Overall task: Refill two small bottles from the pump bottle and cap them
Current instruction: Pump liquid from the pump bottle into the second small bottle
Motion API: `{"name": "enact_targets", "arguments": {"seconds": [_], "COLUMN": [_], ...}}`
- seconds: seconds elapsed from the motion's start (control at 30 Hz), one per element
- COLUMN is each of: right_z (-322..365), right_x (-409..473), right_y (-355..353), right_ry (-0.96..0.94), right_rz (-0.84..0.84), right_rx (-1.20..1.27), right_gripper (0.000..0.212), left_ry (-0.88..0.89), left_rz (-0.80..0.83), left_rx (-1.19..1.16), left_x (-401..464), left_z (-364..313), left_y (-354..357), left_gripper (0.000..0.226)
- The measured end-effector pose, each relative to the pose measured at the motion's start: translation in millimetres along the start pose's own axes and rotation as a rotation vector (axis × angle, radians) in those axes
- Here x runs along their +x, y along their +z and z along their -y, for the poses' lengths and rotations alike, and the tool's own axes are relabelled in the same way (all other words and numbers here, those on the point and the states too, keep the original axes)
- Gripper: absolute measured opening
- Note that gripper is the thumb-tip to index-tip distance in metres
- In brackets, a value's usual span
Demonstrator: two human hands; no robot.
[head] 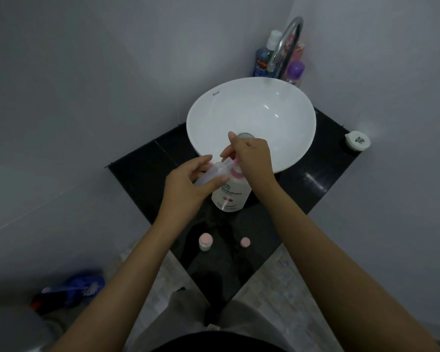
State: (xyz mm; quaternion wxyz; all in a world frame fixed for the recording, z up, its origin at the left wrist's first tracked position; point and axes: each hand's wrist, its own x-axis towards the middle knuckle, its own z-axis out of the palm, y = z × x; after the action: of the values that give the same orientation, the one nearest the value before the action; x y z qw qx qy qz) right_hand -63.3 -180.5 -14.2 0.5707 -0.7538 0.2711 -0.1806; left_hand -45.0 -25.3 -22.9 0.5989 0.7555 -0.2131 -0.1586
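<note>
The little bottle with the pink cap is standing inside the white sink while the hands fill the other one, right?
Not quite. The head view shows the little capped bottle standing on the black counter in front of the sink, not inside it. The left hand does hold the other small bottle at the pump bottle, under the right hand.

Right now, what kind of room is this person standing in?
Most likely a bathroom. There is a round white sink on a black counter, a curved metal tap above it, and toiletry bottles in the corner.
</note>
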Motion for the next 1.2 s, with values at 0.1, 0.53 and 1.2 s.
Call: {"name": "enact_targets", "arguments": {"seconds": [0.1, 0.53, 1.2], "right_z": [-0.9, -17.1, -9.7], "right_x": [0.1, -3.4, -2.3], "right_y": [1.9, 8.9, 0.7], "right_ry": [0.007, 0.036, 0.079], "right_rz": [-0.016, -0.014, 0.077], "right_rx": [0.025, -0.050, -0.025], "right_gripper": [0.047, 0.047, 0.042], "left_ry": [0.004, 0.004, -0.012], "left_rz": [0.008, 0.067, 0.126], "left_rx": [0.008, 0.048, 0.011], "left_x": [2.3, 7.6, 10.7], "left_z": [1.2, 12.7, 6.0], "left_y": [0.7, 0.6, -2.7], "left_gripper": [0.040, 0.032, 0.035]}}
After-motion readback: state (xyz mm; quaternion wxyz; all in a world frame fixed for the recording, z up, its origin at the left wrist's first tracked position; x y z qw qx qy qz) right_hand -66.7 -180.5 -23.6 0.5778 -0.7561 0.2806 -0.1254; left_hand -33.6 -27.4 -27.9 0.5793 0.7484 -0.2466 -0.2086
